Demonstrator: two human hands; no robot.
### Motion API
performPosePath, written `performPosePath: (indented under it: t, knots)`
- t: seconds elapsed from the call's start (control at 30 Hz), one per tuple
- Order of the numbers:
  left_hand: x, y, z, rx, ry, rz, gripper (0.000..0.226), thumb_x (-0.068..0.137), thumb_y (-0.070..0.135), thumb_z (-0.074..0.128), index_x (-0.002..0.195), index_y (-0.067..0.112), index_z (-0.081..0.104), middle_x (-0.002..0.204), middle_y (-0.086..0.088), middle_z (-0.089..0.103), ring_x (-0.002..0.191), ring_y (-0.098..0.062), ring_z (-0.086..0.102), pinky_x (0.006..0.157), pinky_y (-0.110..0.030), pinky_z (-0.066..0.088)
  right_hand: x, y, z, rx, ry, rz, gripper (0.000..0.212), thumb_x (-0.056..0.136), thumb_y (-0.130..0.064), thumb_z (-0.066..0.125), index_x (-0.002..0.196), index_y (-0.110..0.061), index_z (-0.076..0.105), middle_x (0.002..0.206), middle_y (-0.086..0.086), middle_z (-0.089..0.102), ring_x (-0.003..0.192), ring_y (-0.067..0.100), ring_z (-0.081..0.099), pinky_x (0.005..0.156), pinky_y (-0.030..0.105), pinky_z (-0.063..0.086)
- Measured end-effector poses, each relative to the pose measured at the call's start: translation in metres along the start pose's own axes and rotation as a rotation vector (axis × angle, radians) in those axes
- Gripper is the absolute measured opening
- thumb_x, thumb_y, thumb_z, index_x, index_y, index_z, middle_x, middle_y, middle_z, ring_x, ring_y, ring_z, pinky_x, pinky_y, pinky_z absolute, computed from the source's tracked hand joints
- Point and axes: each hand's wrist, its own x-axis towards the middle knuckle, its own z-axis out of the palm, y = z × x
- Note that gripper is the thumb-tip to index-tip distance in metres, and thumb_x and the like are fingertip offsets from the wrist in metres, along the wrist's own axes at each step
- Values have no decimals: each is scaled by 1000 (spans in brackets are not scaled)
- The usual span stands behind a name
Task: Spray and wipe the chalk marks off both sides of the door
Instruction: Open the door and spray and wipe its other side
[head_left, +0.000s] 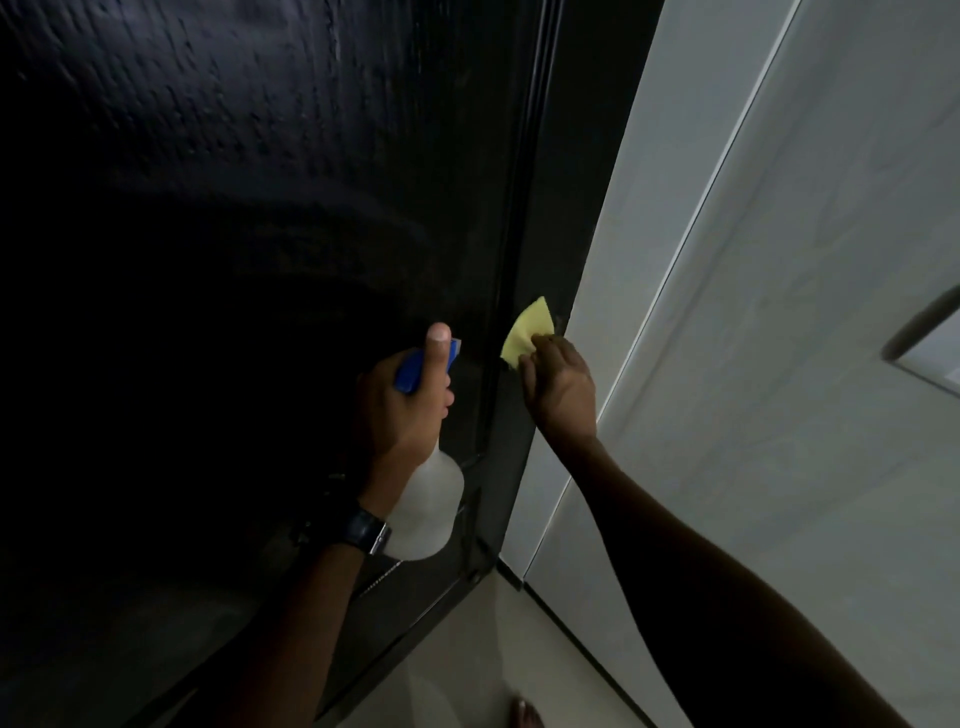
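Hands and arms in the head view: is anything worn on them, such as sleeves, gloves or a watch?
Both hands, left hand and right hand, are bare, without gloves. Both forearms are uncovered; no sleeves show. A dark wristwatch with a dark strap sits on the left wrist.

Door (260, 208): lower left lost in shadow; no chalk marks can be made out. Spray bottle (431, 499): neck hidden inside the left hand (405, 400) fingers. Cloth (527, 332): near part covered beneath the right hand (558, 384) fingertips. Toes (527, 714): cut by the bottom edge.
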Motion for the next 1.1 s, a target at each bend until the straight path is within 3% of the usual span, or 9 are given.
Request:
performPosePath:
  t: [0.1, 0.2, 0.37, 0.5, 0.63, 0.8, 0.93, 1.03, 1.1]
  knots:
    - [0, 0, 0, -2, -4, 3, 91, 70, 99, 28, 68, 16, 66, 58, -3, 67, 59, -22, 70, 68, -51, 61, 11, -16, -11, 1, -35, 136, 31, 104, -31, 47, 115, -4, 57, 100, 14, 60, 80, 27, 59, 68, 27, 39]
    - [-2, 2, -1, 15, -1, 7, 87, 74, 95, 28, 65, 16, 65, 57, -4, 67, 58, -22, 69, 69, -50, 61, 27, -28, -18, 138, -90, 539, 31, 107, -36, 38, 100, -10, 53, 81, 2, 54, 62, 8, 44, 53, 19, 28]
    - [-4, 5, -1, 26, -5, 10, 96, 67, 102, 23, 65, 15, 64, 57, -4, 67, 58, -21, 69, 70, -47, 61, 44, -27, -33, 582, -169, 1020, 35, 105, -41, 42, 90, -11, 52, 79, 4, 55, 67, 16, 52, 61, 29, 44]
    - [-3, 3, 0, 23, -9, 12, 101, 62, 104, 21, 73, 16, 69, 60, -2, 68, 61, -20, 69, 72, -48, 61, 28, -28, -27, 348, -147, 710, 39, 105, -45, 40, 106, -9, 56, 86, 3, 54, 69, 12, 50, 56, 25, 33]
    - [-2, 2, 1, 57, 0, 39, 98, 65, 103, 18, 68, 18, 66, 58, -2, 68, 57, -17, 69, 70, -46, 61, 10, -18, -17, 180, -144, 446, 46, 105, -51, 39, 126, -11, 51, 115, 11, 55, 91, 27, 60, 75, 32, 41]
    - [1, -1, 4, 69, 26, 43, 95, 67, 103, 17, 64, 20, 64, 56, 2, 67, 56, -14, 68, 70, -48, 61, -9, -4, -12, -61, -140, 74, 45, 106, -40, 44, 136, -7, 49, 140, 17, 49, 110, 37, 62, 85, 42, 57]
    - [-1, 1, 4, 72, 33, 70, 95, 68, 102, 15, 65, 21, 65, 55, 3, 67, 56, -13, 68, 68, -45, 60, -22, 20, -18, -173, -134, -162, 55, 98, -23, 54, 148, -4, 44, 150, 24, 44, 122, 43, 58, 94, 50, 57]
    - [-1, 1, 3, 67, 40, 83, 91, 71, 100, 18, 63, 22, 65, 55, 1, 66, 55, -15, 67, 66, -49, 60, -30, 20, -38, -65, -197, -164, 57, 101, -31, 46, 156, -23, 33, 155, 4, 40, 117, 30, 62, 86, 32, 59]
    - [-1, 2, 3, 68, 40, 74, 93, 69, 101, 16, 64, 23, 65, 56, 2, 66, 55, -13, 66, 65, -47, 60, -40, 20, -50, 50, -182, -30, 42, 104, -30, 49, 146, -28, 49, 134, -6, 58, 111, 22, 65, 78, 12, 51]
